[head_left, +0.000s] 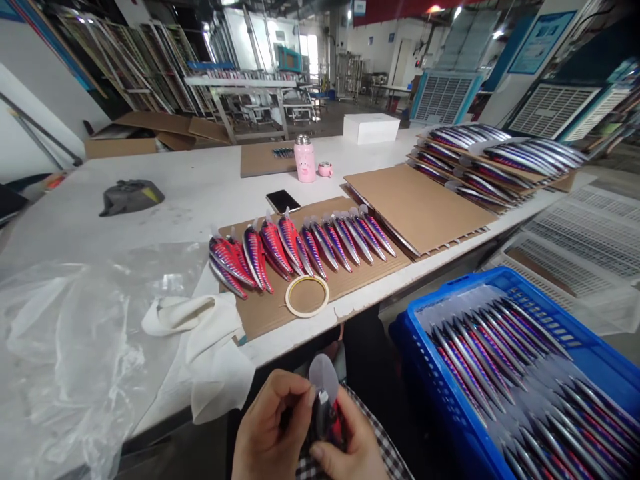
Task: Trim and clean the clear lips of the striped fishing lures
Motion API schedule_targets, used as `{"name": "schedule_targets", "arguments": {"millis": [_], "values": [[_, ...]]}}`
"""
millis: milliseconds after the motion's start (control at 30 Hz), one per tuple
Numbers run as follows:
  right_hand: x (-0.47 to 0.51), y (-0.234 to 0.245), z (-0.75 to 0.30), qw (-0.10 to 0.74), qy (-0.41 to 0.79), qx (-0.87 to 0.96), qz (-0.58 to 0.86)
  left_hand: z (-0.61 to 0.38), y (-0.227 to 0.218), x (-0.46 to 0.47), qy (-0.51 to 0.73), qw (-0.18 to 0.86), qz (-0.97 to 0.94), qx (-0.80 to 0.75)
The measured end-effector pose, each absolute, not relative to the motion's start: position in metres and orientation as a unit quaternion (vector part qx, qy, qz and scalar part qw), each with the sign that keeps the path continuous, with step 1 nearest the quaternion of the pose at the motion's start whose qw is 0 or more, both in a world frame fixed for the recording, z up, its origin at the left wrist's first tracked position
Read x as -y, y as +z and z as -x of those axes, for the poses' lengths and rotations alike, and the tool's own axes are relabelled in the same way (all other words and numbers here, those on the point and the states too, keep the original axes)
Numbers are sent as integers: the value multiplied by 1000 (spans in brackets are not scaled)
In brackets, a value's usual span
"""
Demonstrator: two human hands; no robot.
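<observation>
Close to my lap I hold a fishing lure (327,420) with a clear rounded lip (323,377) pointing up. My right hand (357,440) is wrapped round its dark and red body. The fingers of my left hand (275,423) are pinched at the lip's edge; whether a small piece sits between them I cannot make out. Ahead, several purple, red and silver lures (300,247) lie in a row on a cardboard sheet (370,272). A roll of tape (307,315) lies flat at that sheet's front edge.
A blue crate (417,333) full of lures stands at the right. Cardboard layers (420,200) and stacked lures (530,157) lie beyond it. A phone (283,201), pink bottle (305,160), white cloth (205,347) and clear plastic sheet (75,353) are on the table (200,193).
</observation>
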State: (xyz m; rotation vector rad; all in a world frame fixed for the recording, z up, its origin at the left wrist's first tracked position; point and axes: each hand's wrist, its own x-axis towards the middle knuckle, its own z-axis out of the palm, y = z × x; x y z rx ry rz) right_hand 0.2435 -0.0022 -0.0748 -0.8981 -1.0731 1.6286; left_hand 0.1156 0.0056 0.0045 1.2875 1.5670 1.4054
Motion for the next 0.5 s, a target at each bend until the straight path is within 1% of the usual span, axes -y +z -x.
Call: {"name": "schedule_targets", "arguments": {"millis": [167, 267, 433, 500], "values": [[7, -89, -251, 465, 575, 481, 471, -121, 7, -1, 526, 349, -491, -601], [7, -93, -256, 450, 539, 527, 479, -121, 6, 2, 522, 342, -483, -614], [6, -100, -263, 396, 478, 616, 485, -112, -1, 4, 492, 322, -531, -611], [7, -100, -263, 389, 468, 624, 490, -109, -5, 3, 488, 302, -548, -608]]}}
